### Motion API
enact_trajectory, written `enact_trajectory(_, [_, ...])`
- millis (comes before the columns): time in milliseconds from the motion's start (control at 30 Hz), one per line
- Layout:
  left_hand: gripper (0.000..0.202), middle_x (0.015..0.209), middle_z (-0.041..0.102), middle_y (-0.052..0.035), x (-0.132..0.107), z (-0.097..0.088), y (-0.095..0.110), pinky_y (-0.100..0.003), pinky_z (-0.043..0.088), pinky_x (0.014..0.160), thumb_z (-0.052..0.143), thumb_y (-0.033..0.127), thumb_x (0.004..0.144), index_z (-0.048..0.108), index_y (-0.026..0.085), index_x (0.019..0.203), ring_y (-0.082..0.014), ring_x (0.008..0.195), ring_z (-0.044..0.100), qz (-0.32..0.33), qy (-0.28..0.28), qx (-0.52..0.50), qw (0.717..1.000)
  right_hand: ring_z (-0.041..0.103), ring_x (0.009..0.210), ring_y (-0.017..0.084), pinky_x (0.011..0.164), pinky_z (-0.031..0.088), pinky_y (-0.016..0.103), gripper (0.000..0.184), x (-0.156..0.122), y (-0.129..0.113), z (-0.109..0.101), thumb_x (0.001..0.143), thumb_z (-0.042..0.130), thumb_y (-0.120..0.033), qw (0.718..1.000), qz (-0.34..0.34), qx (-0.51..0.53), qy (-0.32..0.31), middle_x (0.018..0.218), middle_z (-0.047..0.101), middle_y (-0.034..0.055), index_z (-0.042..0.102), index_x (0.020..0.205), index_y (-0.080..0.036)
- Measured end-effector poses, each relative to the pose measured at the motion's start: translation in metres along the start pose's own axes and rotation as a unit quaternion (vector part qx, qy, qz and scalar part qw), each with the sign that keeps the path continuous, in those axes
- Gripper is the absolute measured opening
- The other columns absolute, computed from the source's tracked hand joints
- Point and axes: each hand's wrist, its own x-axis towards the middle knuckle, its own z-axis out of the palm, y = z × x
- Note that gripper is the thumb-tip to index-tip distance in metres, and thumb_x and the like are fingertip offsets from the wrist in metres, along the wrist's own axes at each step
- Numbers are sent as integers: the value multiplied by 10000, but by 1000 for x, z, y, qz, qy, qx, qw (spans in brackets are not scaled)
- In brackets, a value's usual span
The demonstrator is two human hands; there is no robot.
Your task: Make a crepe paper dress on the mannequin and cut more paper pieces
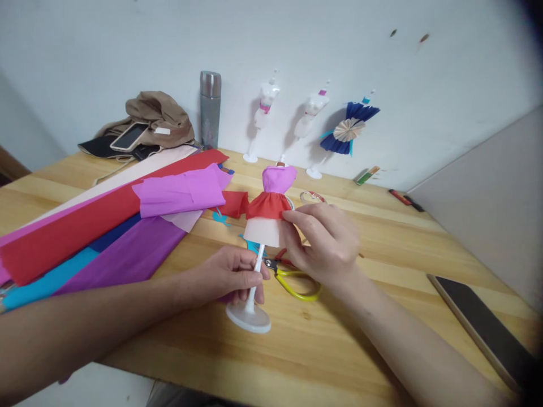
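Scissors [292, 273] partly hidden behind left hand [233, 275]; left forearm [106, 316] cut off at edge.

The doll stand [275, 178] is in the middle, with its pole in the left grip [244, 274] and the right grip [326, 237] at its right side. Scissors [280, 274] lie on the desk [339, 350], behind the pole and a bit to its right. A tape ring [311, 193] sits farther back, behind the right grip. On the left is a pile of paper [106, 226]. Behind the paper is a cloth bundle [161, 116], with a phone [130, 137] at its front. A bottle [211, 113] stands just right of the bundle. Next, three more doll stands [313, 107] make a row along the wall [297, 34]. Another phone [479, 328] lies far right, near the front.
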Motion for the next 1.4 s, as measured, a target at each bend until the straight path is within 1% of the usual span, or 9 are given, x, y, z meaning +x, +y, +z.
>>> enact_trajectory(400, [380,683,695,-1,1,0,-3,-169,334,426,735,464,733,604,150,901,-50,449,480,-7,9,0,1000,575,632,160,555,437,306,136,-2,-5,2,846,671,-62,1000,-2,11,-12,738,667,46,605,868,-179])
enact_trajectory(567, [345,682,692,6,0,0,-1,-161,335,417,712,439,735,587,158,890,-47,449,484,-1,12,-6,1000,557,635,159,552,402,314,97,-8,-6,0,855,668,-109,999,-22,29,-37,746,658,36,606,884,-177])
enact_trajectory(667, [336,678,687,9,0,0,0,-159,327,406,701,427,731,582,158,893,-43,440,481,1,17,-11,1000,534,608,151,535,391,309,96,-7,-5,-5,850,650,-103,998,-35,53,-21,723,633,25,602,884,-179])
enact_trajectory(800, [334,683,688,7,1,0,-1,-156,316,392,693,420,722,588,157,897,-42,436,476,-1,19,-4,1000,549,588,149,533,437,304,160,-1,0,-9,845,608,-55,996,26,85,30,706,601,17,623,912,-200])
enact_trajectory(900, [324,676,688,6,1,0,-2,-160,331,396,693,413,719,588,159,892,-48,439,481,4,24,0,1000,605,662,173,581,492,321,194,0,4,-6,850,590,-42,993,67,92,25,760,624,36,631,945,-206])
enact_trajectory(1000, [318,670,689,0,1,-1,-3,-162,352,403,699,407,714,587,160,880,-56,445,489,10,34,4,999,612,674,171,595,492,330,161,-3,4,-2,848,595,-48,994,29,102,-23,769,643,38,620,908,-195])
enact_trajectory(1100, [338,676,688,-6,1,-2,-3,-163,355,393,701,425,706,588,158,881,-62,445,492,13,41,4,999,572,620,150,556,454,317,181,-4,2,-2,828,601,-28,992,2,126,-22,745,625,22,613,897,-194])
enact_trajectory(1267, [305,670,683,1,1,-2,-2,-159,346,379,682,398,708,592,161,877,-60,436,479,15,53,8,998,611,703,182,611,499,332,242,-5,6,-3,813,589,-19,986,69,149,40,801,623,43,644,964,-200])
enact_trajectory(1400, [270,657,683,7,3,-2,-5,-160,335,367,671,365,703,597,165,868,-60,425,468,17,60,2,998,634,775,207,671,525,359,222,-8,9,3,834,587,-67,988,54,143,-10,867,653,71,647,1008,-192])
